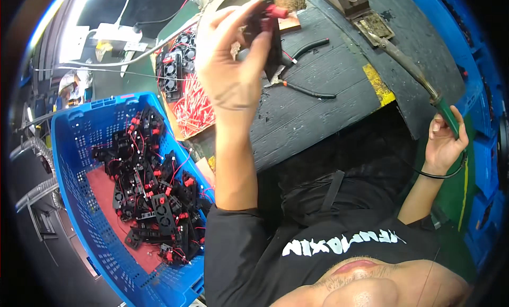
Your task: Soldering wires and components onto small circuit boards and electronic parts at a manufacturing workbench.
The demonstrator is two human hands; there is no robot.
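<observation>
My left hand [230, 63] grips a black plastic fan housing [274, 55] with a red connector sticking out of it, raised over the workbench. The fingers hide part of that housing. On the right, my right hand [444, 142] is closed round the green handle of a soldering iron [419, 76]. The iron's tip points up and left, by a small tray of solder residue [375, 30]. Below the raised housing lie pliers [313, 91] with black handles, open on the dark bench top [318, 116].
A blue crate [101, 104] at the left holds many black housings [159, 201] with red connectors. Between crate and bench sits a box of small fans [170, 71] and red wires [195, 108]. A metal stand [347, 0] is at the back; more blue crates [485, 163] line the right.
</observation>
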